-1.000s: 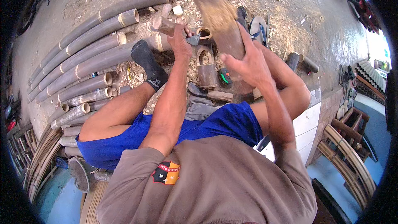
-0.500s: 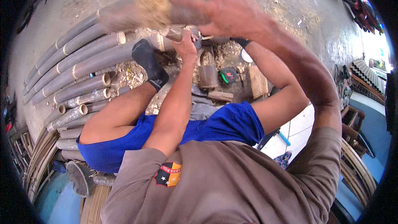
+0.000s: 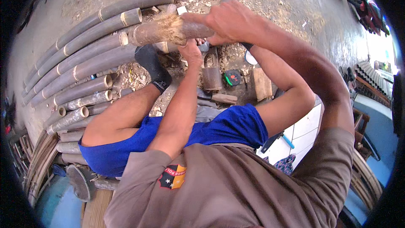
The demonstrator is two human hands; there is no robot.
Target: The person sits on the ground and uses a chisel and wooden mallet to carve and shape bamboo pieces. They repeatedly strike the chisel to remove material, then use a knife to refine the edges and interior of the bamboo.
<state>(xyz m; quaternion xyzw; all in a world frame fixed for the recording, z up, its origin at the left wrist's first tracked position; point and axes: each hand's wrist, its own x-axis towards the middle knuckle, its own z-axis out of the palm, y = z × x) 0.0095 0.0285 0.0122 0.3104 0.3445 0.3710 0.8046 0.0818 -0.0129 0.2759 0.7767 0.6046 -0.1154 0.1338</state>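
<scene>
Currently, we are finding the right hand (image 3: 232, 19) grasping the club (image 3: 168, 30) by its right end, above the floor (image 3: 291, 12). We are noting the club's long axis as running crosswise, its free end pointing over the poles (image 3: 101, 62) toward the floor's left edge. The left hand (image 3: 192, 52) is sitting nearer the club's worn middle, just on the wearer's side, and is clenching a tool (image 3: 204, 47); the club is hiding most of it, so we are not confirming contact between them. Nearer the wearer, a tape measure (image 3: 232, 77) is lying between a tube (image 3: 211, 79) and a block (image 3: 261, 85).
</scene>
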